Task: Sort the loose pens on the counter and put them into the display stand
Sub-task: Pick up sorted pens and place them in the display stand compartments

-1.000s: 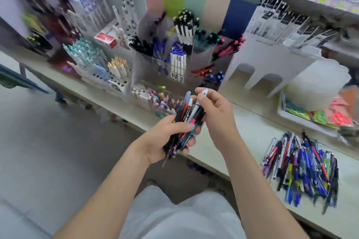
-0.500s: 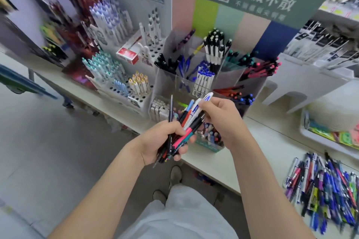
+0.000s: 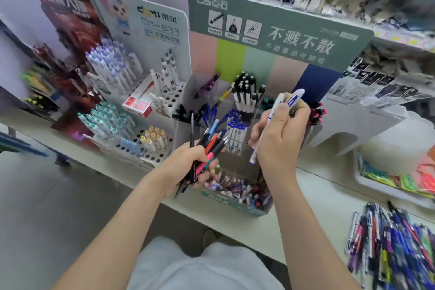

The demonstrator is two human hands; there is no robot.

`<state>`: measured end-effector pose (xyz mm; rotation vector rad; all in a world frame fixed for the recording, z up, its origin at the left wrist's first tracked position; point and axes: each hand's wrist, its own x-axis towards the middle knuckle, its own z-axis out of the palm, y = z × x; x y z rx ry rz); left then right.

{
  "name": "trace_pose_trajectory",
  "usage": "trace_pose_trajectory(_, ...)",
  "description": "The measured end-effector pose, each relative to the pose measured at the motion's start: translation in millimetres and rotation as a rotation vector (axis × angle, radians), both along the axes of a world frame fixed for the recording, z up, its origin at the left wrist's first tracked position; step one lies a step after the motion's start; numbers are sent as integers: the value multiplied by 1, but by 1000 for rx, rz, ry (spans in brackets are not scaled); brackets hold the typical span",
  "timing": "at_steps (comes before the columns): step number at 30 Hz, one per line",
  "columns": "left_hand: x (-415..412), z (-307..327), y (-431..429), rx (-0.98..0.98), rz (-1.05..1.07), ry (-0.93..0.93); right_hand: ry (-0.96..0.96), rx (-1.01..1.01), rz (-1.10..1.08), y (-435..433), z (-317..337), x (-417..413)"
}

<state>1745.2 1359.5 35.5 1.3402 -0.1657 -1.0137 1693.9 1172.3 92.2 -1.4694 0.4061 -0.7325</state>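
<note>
Over the middle of the display stand, the right hand holds a white-and-blue pen tilted, 1 end up and far, the other down and near. Its fingers are curled around the barrel with the thumb pressed on it. Just left and nearer, the left hand is clamped around a fanned bundle of mixed pens, ends pointing up toward the stand. Matching white pens with blue caps stand upright in a clear compartment between the 2 hands, which looks like the likely slot.

Such pens are probably light, stiff and smooth-barrelled, so a pinch at mid-barrel should steer one best. The bundle seems the riskier grip, since round barrels can slide past each other.

More loose pens lie heaped on the counter at the near right, well apart from the hands. Whether the right hand carries 1 pen or 2 is hard to tell. It hides the compartments behind it, and the heap is blurred and cut off by the frame's edge.
</note>
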Motion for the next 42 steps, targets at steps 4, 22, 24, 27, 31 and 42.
trace_pose_trajectory(4, 12, -2, -7, -138, 137, 23, 347, -425, 216, -22, -1, -6)
trace_pose_trajectory(22, 41, 9, -2, -29, 67, -20, 1179, -941, 415, -30, 23, 56)
trace_pose_trajectory(24, 44, 11, -4, -23, 69, -23, 1068, -860, 292, -29, 22, 55)
trace_pose_trajectory(27, 48, 19, -5, -31, 64, -31, 873, -838, 105, -20, 8, 51)
trace_pose_trajectory(31, 54, 23, -5, -51, 54, -26, 756, -834, -29, 2, -27, 44)
trace_pose_trajectory(42, 45, 17, -5, -79, 90, -13, 660, -672, -133, 23, -41, 19)
